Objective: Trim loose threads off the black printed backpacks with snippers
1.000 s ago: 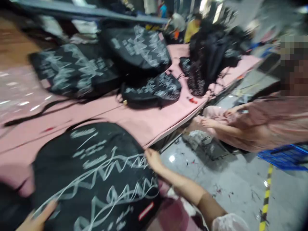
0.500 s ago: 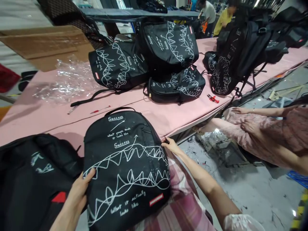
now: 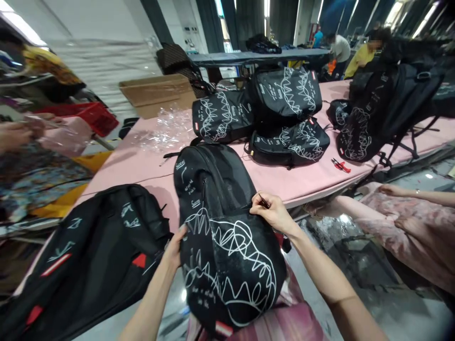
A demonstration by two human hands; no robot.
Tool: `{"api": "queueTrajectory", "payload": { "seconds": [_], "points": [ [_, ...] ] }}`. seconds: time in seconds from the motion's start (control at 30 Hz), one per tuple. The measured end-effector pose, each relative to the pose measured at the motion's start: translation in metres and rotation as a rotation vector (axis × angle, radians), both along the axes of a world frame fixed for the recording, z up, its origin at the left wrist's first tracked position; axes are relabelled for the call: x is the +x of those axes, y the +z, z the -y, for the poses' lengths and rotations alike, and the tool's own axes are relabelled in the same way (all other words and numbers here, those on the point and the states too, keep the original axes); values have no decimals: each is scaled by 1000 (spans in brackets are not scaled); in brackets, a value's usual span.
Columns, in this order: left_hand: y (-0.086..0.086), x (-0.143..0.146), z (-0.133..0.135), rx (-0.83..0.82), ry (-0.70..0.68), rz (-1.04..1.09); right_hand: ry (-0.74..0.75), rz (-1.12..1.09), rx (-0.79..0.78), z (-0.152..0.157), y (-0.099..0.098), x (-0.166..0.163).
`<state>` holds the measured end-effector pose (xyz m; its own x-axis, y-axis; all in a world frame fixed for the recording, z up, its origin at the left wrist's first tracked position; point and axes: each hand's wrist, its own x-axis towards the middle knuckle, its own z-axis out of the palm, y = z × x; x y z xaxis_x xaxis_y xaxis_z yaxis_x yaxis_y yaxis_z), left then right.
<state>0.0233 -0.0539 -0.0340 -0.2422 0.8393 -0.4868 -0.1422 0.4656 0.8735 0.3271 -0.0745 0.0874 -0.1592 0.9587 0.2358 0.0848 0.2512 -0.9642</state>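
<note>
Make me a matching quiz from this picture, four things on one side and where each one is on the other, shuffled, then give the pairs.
Things:
1. backpack in hand
2. red snips
3. clear plastic wrap
4. cardboard box

Places:
A. beyond the far left end of the pink table
B. crumpled on the table, left of the stacked backpacks
C. between the left hand and right hand
D. on the table near its right edge

Pairs: 1-C, 2-D, 3-B, 4-A
</note>
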Motion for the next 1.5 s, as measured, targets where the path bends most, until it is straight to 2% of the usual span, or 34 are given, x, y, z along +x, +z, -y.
{"api": "queueTrajectory", "payload": {
  "seconds": [0.07,0.13,0.2,0.27,0.33,0.4,0.47,0.63,0.7,0.73,0.8,0.83,0.87,0.9,0.93,1.0,1.07,1.13,1.23,1.3,1.4,1.5],
  "points": [
    [11,20,-7,99,37,-143,-12,113,96,1,13,-2],
    [34,40,-4,271,37,-304,-46,169,123,3,14,-4],
    [63,59,9,494,-72,-427,-73,188,106,7,10,-7],
    [91,77,26,637,-240,-422,-84,207,93,12,6,-9],
    [110,90,39,615,-318,-267,-97,211,81,16,5,-12],
    [117,98,44,532,-330,-25,-120,201,56,19,5,-13],
    [116,102,44,465,-315,141,-129,184,35,20,4,-13],
    [109,102,43,394,-234,199,-132,151,48,18,-2,-11],
    [117,98,42,456,-212,144,-121,142,40,16,0,-12],
    [125,94,40,551,-197,38,-104,141,35,15,4,-12],
    [148,87,29,845,-213,-301,-45,157,25,13,13,-15],
    [162,85,20,1003,-266,-505,-8,171,22,12,19,-18],
    [176,84,8,1121,-419,-644,29,186,17,10,26,-21],
    [190,84,-5,1159,-662,-697,63,199,11,8,31,-24],
    [201,86,-18,1160,-879,-781,95,214,1,6,36,-28],
    [216,90,-41,1017,-1271,-1005,154,258,-33,3,44,-34],
    [222,93,-55,809,-1536,-1206,231,365,-78,2,48,-38],
    [219,93,-57,688,-1637,-1311,331,538,-57,3,50,-41],
    [210,88,-47,658,-1522,-1380,430,811,94,11,52,-46],
    [206,87,-37,625,-1436,-1418,447,899,164,17,51,-52],
    [202,92,-23,579,-1376,-1511,431,850,163,27,49,-64],
    [187,102,-16,605,-1246,-1642,432,683,67,35,49,-72]
  ]
}}
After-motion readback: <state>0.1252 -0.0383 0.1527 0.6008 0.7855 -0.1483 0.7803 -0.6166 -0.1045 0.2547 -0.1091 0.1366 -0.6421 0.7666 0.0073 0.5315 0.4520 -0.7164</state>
